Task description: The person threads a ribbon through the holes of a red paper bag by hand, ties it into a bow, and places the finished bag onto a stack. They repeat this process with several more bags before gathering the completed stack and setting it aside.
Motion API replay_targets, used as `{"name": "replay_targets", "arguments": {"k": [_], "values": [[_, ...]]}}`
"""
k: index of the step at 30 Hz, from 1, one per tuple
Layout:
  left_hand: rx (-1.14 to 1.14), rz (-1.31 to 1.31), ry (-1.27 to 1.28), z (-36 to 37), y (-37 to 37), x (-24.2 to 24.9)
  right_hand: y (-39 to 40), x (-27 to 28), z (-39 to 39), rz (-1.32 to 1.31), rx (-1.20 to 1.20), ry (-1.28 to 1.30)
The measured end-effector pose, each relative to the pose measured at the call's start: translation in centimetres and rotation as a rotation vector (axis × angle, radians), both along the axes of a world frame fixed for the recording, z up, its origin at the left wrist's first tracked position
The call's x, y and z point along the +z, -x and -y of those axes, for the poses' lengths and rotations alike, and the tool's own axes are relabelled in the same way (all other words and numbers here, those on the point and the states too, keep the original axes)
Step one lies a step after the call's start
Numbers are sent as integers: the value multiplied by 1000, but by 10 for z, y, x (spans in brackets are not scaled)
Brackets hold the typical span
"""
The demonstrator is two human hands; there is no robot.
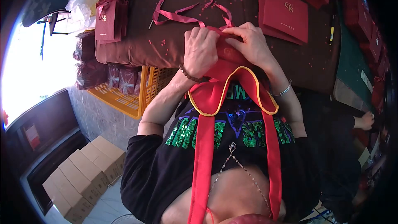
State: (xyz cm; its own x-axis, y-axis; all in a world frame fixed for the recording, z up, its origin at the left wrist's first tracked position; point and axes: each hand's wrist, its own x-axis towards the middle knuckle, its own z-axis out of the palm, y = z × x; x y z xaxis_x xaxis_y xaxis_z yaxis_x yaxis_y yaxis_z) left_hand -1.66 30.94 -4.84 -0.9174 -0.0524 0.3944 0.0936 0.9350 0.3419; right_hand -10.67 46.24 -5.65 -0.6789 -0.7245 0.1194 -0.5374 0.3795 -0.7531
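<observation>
At the near edge of the cloth-covered table, both my hands work on a dark red paper gift bag with a faint gold mark on its front. My left hand is closed at its left side, fingers curled over the top. From the right, my right hand has its thumb and fingers bent together at the top edge. Beyond the knuckles, a dark pink ribbon trails across the cloth, its tips thin and pale. The fingers hide where ribbon and bag meet. A red apron with yellow trim hangs just below.
Flat red bags lie right; ribboned bags stand left on the brown cloth. A yellow marker lies right. Below the table's left are a yellow crate and cardboard boxes. Another person's hand shows far right.
</observation>
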Motion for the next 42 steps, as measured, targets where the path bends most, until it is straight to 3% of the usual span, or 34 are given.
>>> {"name": "replay_targets", "arguments": {"k": [1,6,8,11,15,17,19,21,24,28,30,33,34,36,37,40,41,42], "values": [[-28,-4,111,-1,0,0,-2,0,1,-30,-7,-7],[-63,-22,95,5,3,4,-1,2,1,49,-19,-18],[10,277,-600,12,7,11,-4,11,0,25,-5,-3],[-24,349,-580,17,10,19,-6,7,1,-55,29,-1],[-171,355,-285,30,17,29,-14,11,1,-185,-20,-33],[-205,405,-324,41,25,32,-17,12,1,-203,-46,-61],[-276,343,-72,48,32,39,-21,12,3,-233,-44,-48],[-312,479,-53,52,37,43,-24,11,5,-266,-37,-32],[-643,687,168,71,59,36,-28,9,9,-305,-17,-23],[-656,857,77,71,73,40,-32,11,10,-317,4,-19],[-779,1182,-190,72,86,40,-32,11,9,-279,15,-32],[-772,1298,-328,72,93,25,-30,11,7,-265,23,-12],[-773,1299,-328,71,90,22,-27,10,6,-238,34,5],[-711,986,-531,69,80,18,-23,9,4,-210,44,23],[-711,987,-532,67,76,14,-20,11,3,-175,42,-14],[-253,871,-832,64,78,7,-21,13,5,-158,97,-16],[-253,869,-834,64,80,8,-22,13,6,-175,153,19],[-255,694,-719,63,80,13,-22,13,6,-176,155,17]]}}
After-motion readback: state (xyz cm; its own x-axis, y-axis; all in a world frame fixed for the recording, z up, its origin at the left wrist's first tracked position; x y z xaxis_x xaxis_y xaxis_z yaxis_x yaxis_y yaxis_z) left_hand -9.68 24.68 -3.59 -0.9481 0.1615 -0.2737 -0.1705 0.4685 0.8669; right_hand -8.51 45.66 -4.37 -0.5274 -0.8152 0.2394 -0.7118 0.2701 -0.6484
